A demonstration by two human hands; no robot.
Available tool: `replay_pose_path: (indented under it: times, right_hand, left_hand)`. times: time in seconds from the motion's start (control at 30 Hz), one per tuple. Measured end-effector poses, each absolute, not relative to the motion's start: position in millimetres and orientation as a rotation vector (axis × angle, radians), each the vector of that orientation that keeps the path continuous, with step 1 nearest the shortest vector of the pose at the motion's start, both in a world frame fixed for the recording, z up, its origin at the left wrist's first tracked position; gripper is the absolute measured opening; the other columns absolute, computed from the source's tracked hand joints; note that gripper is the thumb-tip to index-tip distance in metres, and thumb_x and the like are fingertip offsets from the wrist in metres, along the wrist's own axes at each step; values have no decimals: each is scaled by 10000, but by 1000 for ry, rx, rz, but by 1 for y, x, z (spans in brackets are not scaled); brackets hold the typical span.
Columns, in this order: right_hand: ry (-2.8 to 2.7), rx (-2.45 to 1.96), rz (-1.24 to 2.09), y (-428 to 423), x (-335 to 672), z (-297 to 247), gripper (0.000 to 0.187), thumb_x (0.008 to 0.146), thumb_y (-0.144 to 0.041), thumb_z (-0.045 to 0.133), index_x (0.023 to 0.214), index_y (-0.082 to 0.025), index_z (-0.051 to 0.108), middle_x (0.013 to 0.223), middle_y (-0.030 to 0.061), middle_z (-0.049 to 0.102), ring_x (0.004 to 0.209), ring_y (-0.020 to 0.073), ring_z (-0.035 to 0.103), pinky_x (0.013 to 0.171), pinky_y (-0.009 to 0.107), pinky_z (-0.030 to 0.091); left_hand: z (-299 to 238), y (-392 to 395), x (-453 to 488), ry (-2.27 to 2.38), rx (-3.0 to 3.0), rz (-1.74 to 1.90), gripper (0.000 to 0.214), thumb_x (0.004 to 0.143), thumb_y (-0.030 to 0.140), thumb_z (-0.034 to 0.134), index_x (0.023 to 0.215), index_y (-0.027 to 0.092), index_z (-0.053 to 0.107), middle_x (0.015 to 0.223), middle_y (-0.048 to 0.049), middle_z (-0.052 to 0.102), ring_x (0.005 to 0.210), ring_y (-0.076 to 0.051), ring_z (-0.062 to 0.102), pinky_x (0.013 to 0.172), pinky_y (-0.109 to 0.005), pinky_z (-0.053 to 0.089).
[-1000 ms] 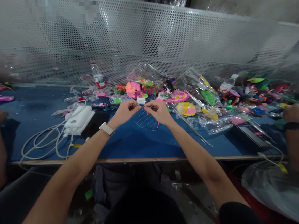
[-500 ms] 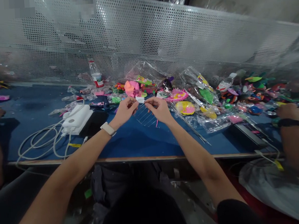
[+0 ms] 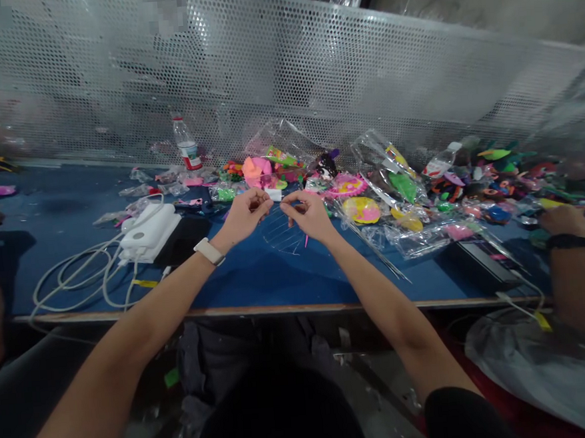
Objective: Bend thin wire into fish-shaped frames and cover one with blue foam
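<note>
My left hand (image 3: 246,215) and my right hand (image 3: 308,216) face each other above the blue table, each with thumb and fingers pinched together. Fine pale wire strands (image 3: 281,238) hang just below and between them, forming a loose oval with several thin lines across it. Both pinches seem to be on these strands, though the exact grip is too small to see. A small white tag-like piece (image 3: 273,194) shows beside my left fingertips. Near my right hand, a thin pink stick (image 3: 307,241) lies by the strands.
Behind my hands lie colourful foam pieces (image 3: 256,171) and clear plastic bags (image 3: 389,165). A white power adapter (image 3: 149,234) with looped cables is at left. Thin metal rods (image 3: 380,253) and a dark box (image 3: 486,262) lie rightward. Other people's arms (image 3: 574,273) reach in at both sides.
My right fingertips have shifted slightly left, closer to my left hand. The hanging strands have swung a little to the left. Both hands remain pinched.
</note>
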State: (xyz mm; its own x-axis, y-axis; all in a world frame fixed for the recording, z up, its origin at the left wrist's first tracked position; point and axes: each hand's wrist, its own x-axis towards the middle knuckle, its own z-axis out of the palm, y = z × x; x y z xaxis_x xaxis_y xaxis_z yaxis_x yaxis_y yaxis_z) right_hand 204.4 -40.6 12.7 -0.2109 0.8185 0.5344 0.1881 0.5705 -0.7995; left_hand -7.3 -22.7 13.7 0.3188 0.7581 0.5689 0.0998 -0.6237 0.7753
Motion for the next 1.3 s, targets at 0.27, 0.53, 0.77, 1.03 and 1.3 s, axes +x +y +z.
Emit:
replay_pose_path:
  times: [0.27,0.53,0.77,1.03,1.3]
  right_hand:
    - [-1775,-844,668,-39,206,14,400,933,-616,747,888,-225,682,778,13,687,616,165,647,635,344,552]
    - [-1825,-879,604,-41,205,15,303,982,-521,698,921,-225,678,797,16,690,650,173,634,664,353,551]
    - [-1819,-860,415,-42,203,16,289,1016,-515,699,919,-245,727,1072,82,695,871,224,651,768,396,582]
    - [-1870,-807,326,-43,202,17,181,1037,-361,663,907,-237,687,1005,74,668,890,233,628,797,396,558]
    - [-1879,-837,288,-44,204,20,163,1029,-323,692,890,-239,709,1000,68,686,859,230,611,793,397,533]
  left_hand:
    - [18,-27,-8,800,2002,1302,64,990,250,663,944,225,626,738,3,628,601,-126,583,604,-284,517]
    - [21,-29,-10,800,2029,1294,73,991,256,668,938,219,632,726,6,625,605,-127,590,607,-278,514]
    - [22,-27,-10,766,2002,1335,98,987,283,684,925,223,638,708,2,641,557,-119,570,560,-275,509]
    - [24,-32,-11,771,2077,1341,122,966,311,705,946,210,640,772,-10,650,657,-134,613,618,-276,520]
    - [25,-34,-12,885,2316,1396,144,898,248,722,948,221,589,739,19,644,664,-145,605,677,-302,487]
